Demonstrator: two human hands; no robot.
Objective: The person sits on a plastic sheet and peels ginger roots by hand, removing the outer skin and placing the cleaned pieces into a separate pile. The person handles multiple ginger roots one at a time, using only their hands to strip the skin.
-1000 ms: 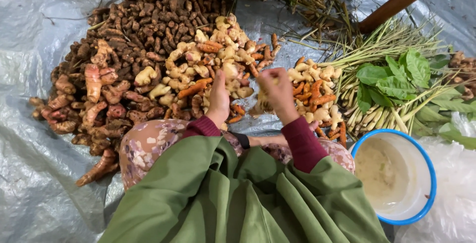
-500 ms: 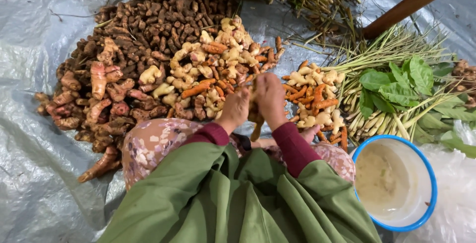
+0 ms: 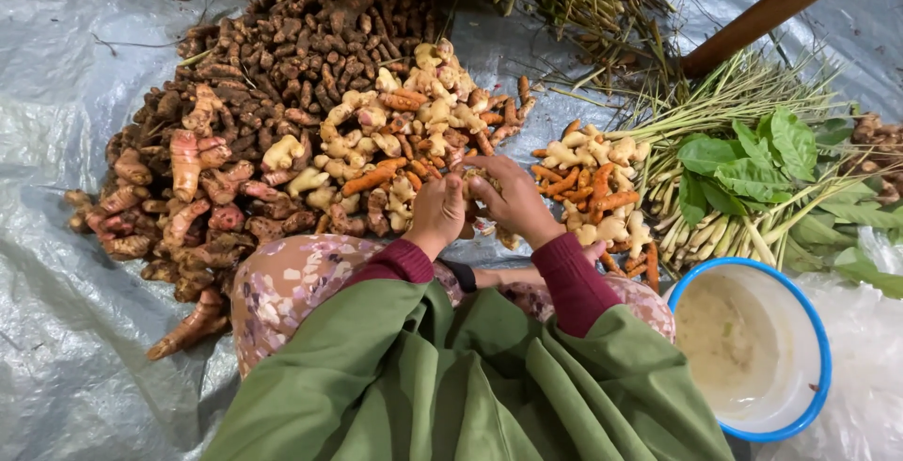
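Observation:
My left hand (image 3: 437,214) and my right hand (image 3: 513,199) meet in front of me, both closed around one pale ginger piece (image 3: 473,182) held just above my knees. Directly beyond them lies a heap of pale ginger and orange turmeric roots (image 3: 404,132). A smaller pile of the same roots (image 3: 597,193) sits just right of my right hand. Green sleeves with maroon cuffs cover both arms.
A big mound of dark brown rhizomes (image 3: 292,47) and pinkish galangal (image 3: 179,188) lies to the left on a grey plastic sheet (image 3: 56,329). Lemongrass stalks and green leaves (image 3: 743,169) lie at right. A white bowl with a blue rim (image 3: 816,329) stands at lower right.
Both hands drew back from the root heap toward my knees and came together around one ginger piece.

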